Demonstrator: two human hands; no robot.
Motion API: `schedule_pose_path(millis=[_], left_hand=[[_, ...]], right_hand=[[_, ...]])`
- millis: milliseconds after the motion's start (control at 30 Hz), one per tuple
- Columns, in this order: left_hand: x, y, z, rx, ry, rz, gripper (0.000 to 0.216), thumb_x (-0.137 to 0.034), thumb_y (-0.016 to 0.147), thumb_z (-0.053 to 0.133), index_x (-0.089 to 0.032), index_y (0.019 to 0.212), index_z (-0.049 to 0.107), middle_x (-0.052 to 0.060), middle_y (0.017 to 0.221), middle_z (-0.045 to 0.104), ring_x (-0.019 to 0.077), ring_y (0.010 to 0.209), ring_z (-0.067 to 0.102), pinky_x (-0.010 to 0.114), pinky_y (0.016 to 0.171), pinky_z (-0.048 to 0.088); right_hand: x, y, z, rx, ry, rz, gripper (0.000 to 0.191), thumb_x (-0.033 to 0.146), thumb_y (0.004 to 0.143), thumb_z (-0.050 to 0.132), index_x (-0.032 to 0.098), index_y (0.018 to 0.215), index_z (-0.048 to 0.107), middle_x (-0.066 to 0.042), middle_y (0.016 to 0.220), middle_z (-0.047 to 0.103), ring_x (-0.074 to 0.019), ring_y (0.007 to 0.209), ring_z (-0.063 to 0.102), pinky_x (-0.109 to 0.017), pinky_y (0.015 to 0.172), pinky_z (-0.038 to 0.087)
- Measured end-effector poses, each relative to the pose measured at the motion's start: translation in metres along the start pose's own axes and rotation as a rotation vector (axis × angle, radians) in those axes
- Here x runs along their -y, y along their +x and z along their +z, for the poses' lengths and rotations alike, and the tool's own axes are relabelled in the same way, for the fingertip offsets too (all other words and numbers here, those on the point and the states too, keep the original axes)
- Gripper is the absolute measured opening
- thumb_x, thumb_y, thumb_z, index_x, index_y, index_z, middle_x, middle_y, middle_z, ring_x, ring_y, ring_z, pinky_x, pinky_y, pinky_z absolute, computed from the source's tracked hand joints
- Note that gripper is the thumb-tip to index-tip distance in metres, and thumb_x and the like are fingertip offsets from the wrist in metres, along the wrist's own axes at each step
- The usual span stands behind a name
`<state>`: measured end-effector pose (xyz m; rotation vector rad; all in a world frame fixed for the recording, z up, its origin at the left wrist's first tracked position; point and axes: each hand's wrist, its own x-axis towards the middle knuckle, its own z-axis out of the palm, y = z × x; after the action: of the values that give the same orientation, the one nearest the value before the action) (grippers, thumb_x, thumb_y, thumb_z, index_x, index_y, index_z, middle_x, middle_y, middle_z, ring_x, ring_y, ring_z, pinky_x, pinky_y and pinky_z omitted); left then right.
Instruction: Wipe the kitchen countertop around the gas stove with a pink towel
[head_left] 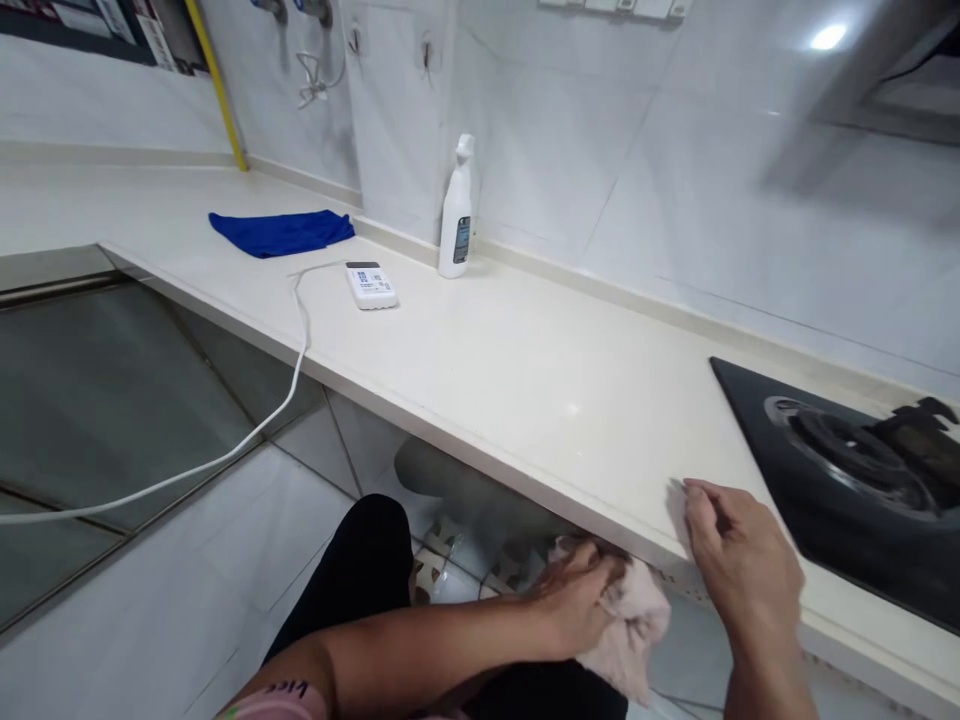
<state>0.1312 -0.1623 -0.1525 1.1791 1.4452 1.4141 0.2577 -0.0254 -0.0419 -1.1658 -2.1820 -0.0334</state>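
Gripping 1 pink cloth (628,625), left hand (570,600)

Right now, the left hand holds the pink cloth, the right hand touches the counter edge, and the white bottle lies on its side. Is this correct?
No: the white bottle stands upright on the counter, as the head view shows.

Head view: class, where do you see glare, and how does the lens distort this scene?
Head view: a bright glare spot shines on the white wall tiles; wide-angle distortion tilts the cream countertop steeply across the frame, its front edge slanting down toward the right.
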Motion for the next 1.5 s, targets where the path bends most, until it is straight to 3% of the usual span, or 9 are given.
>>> schedule_pose_path(millis=[100,233,367,500,733,933,1100,1300,1500], left_hand=[[-0.019,0.001,-0.005,0.207,-0.029,0.005,0.042,-0.029,0.069,0.072,-0.023,0.111,0.077,0.008,0.112,0.074,0.0303,0.110,0.068,0.047,0.103,0.054],[-0.070,-0.027,-0.052,0.307,-0.133,-0.002,0.049,-0.037,0.084,0.063,-0.018,0.130,0.067,0.008,0.121,0.074,0.0258,0.111,0.069,0.040,0.097,0.058],[-0.129,-0.053,-0.115,-0.070,-0.186,0.084,0.059,-0.050,0.086,0.071,-0.018,0.135,0.062,0.010,0.112,0.075,0.0303,0.108,0.070,0.044,0.093,0.059],[-0.140,-0.039,-0.148,-0.326,0.226,0.413,0.042,-0.052,0.095,0.059,-0.019,0.120,0.067,0.011,0.105,0.075,0.0290,0.098,0.070,0.045,0.088,0.060],[-0.102,0.010,-0.103,-0.120,1.262,0.736,0.044,-0.038,0.099,0.060,-0.021,0.139,0.056,0.011,0.141,0.066,0.0339,0.135,0.053,0.059,0.109,0.040],[-0.105,0.024,-0.040,-0.142,1.447,0.902,0.031,-0.025,0.106,0.044,-0.017,0.130,0.061,0.012,0.130,0.065,0.0315,0.118,0.060,0.051,0.094,0.044],[-0.096,0.030,-0.041,-0.139,1.438,1.067,0.032,-0.024,0.105,0.046,-0.019,0.133,0.060,0.011,0.122,0.063,0.0260,0.102,0.062,0.043,0.082,0.044],[-0.076,0.015,-0.117,-0.229,1.506,1.097,0.035,-0.028,0.105,0.050,-0.031,0.139,0.057,0.004,0.131,0.064,0.0254,0.115,0.059,0.044,0.093,0.044],[-0.061,-0.016,-0.260,-0.280,1.584,0.905,0.029,-0.026,0.103,0.053,-0.031,0.130,0.064,0.005,0.134,0.068,0.0290,0.126,0.056,0.051,0.105,0.040]], right_hand=[[-0.005,-0.001,0.001,0.016,0.080,-0.009,0.047,0.053,0.098,0.040,0.021,0.101,0.074,-0.010,0.109,0.075,-0.0293,0.104,0.065,-0.041,0.088,0.048],[-0.007,-0.001,0.002,0.033,0.144,-0.027,0.045,0.053,0.099,0.042,0.022,0.102,0.074,-0.008,0.109,0.075,-0.0279,0.105,0.065,-0.040,0.091,0.046],[-0.004,-0.001,0.003,0.035,0.131,-0.031,0.044,0.052,0.100,0.041,0.023,0.102,0.074,-0.007,0.111,0.075,-0.0282,0.105,0.063,-0.040,0.090,0.045],[-0.005,-0.001,0.003,0.055,0.138,-0.012,0.044,0.053,0.100,0.041,0.025,0.103,0.074,-0.007,0.113,0.074,-0.0282,0.106,0.063,-0.040,0.088,0.045],[-0.008,0.000,0.005,0.059,0.142,-0.036,0.045,0.054,0.100,0.040,0.024,0.101,0.073,-0.008,0.110,0.074,-0.0291,0.105,0.062,-0.042,0.092,0.045],[-0.021,0.002,0.011,0.104,0.202,-0.013,0.049,0.060,0.098,0.042,0.023,0.102,0.074,-0.009,0.110,0.074,-0.0300,0.106,0.063,-0.044,0.097,0.046],[-0.040,0.006,0.014,0.160,0.241,0.005,0.051,0.063,0.094,0.045,0.022,0.102,0.075,-0.011,0.109,0.074,-0.0306,0.105,0.065,-0.045,0.097,0.047],[-0.039,0.004,0.013,0.139,0.162,-0.051,0.050,0.059,0.096,0.043,0.022,0.103,0.075,-0.011,0.111,0.074,-0.0315,0.107,0.065,-0.045,0.097,0.047],[-0.038,0.002,0.013,0.170,0.133,-0.047,0.050,0.061,0.097,0.042,0.023,0.104,0.075,-0.011,0.115,0.074,-0.0331,0.111,0.064,-0.048,0.102,0.046]])
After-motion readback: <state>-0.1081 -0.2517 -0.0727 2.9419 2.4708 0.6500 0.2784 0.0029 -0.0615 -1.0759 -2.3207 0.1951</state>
